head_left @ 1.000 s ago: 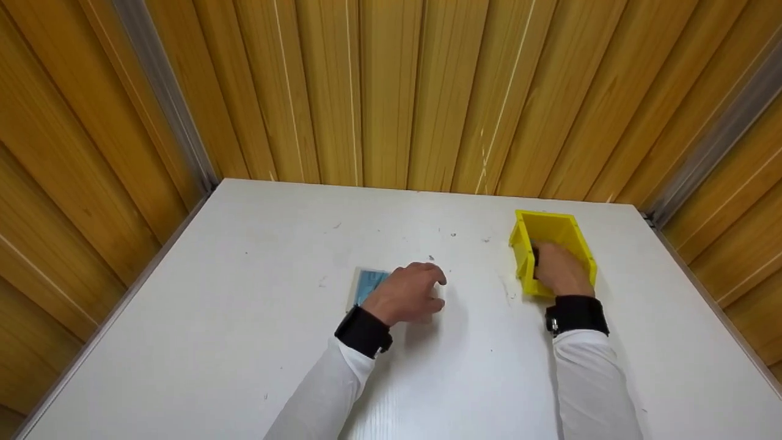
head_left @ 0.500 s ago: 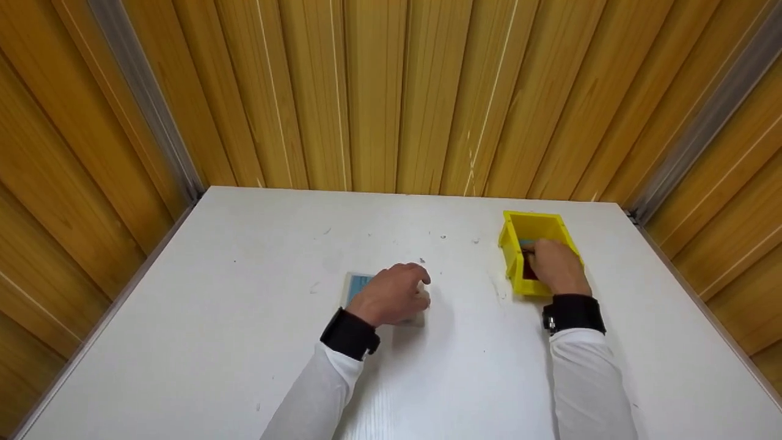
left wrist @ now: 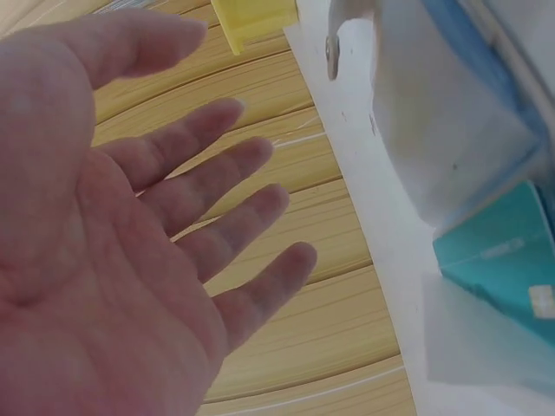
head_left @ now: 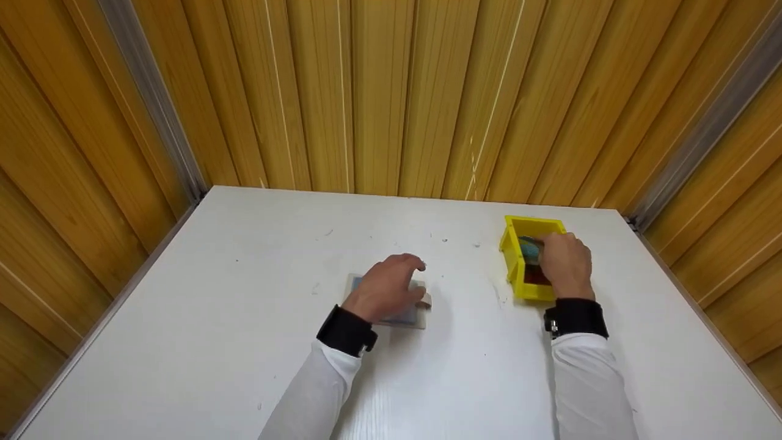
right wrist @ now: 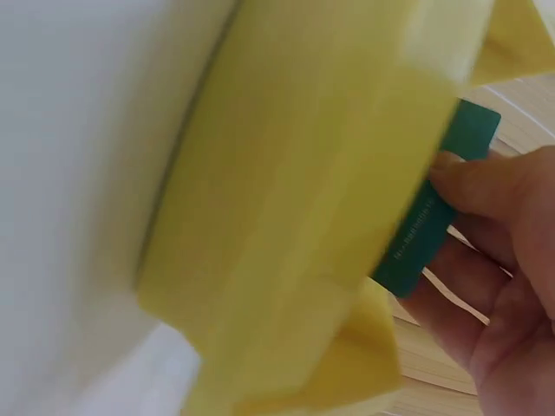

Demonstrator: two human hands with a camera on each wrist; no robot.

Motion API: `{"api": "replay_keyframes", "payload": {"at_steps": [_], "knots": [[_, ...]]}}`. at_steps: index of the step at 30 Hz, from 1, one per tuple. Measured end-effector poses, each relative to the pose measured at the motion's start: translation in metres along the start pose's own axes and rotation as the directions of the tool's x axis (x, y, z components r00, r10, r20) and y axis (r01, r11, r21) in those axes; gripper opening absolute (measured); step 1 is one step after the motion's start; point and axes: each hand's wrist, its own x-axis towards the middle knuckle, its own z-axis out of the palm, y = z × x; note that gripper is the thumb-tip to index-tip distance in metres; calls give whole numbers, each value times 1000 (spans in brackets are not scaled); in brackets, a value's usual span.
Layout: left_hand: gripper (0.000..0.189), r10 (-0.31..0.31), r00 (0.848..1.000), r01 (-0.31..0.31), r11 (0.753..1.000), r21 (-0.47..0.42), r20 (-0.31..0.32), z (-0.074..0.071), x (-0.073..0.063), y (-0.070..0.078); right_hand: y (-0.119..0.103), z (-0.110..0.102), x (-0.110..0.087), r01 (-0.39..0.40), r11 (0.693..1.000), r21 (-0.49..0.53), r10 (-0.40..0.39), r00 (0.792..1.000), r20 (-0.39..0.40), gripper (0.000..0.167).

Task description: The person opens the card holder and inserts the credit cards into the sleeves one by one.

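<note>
My right hand [head_left: 565, 263] pinches a dark green bank-type card [right wrist: 421, 243] between thumb and fingers, at the rim of a yellow bin [head_left: 516, 269]. Pale lettering runs along the card's face in the right wrist view. Over the middle of the table, my left hand [head_left: 386, 288] has its fingers extended and grips nothing. Beneath it lies a pale-edged card holder [head_left: 421, 319], partly hidden by the hand. The left wrist view shows the holder's clear pockets, a snap tab [left wrist: 351, 10] and a teal card [left wrist: 494, 251] with a chip.
Inside the bin lie a light teal piece [head_left: 530, 253] and something dark red [head_left: 535, 275]. The white table [head_left: 293, 232] ends at yellow-brown panelled walls [head_left: 379, 98] behind and at both sides.
My right hand has risen from deep inside the bin to its right rim, bringing up the green card. The left hand stays over the card holder, its fingers spread a little more.
</note>
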Motion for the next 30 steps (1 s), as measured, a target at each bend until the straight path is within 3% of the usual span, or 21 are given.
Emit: {"api": "replay_keyframes", "payload": {"at_steps": [8, 11, 14, 20, 23, 27, 30], "knots": [[45, -61, 998, 60, 998, -25, -28, -10, 2, -6, -31, -29, -3, -45, 999, 9, 46, 986, -162, 24], [46, -100, 994, 100, 995, -24, -31, -14, 2, -9, -50, -38, -4, 5, 998, 56, 9, 973, -233, 21], [49, -146, 989, 145, 989, -28, -27, -16, 1, -11, -73, -38, -6, 88, 991, 101, -60, 966, -253, 16], [52, -216, 976, 216, 976, -17, -19, -16, -2, -9, -114, -23, -13, 199, 972, 126, -186, 977, -106, 13], [44, -221, 975, 222, 975, 35, -20, -12, -3, -5, -129, -14, -17, 242, 962, 130, -239, 970, -36, 12], [25, -227, 974, 226, 965, 132, -15, -3, -4, 3, -143, -7, -20, 253, 955, 154, -264, 963, 59, 11], [23, -251, 968, 246, 951, 189, 1, 7, -5, 9, -149, -6, -21, 241, 955, 175, -262, 959, 107, 12]]}}
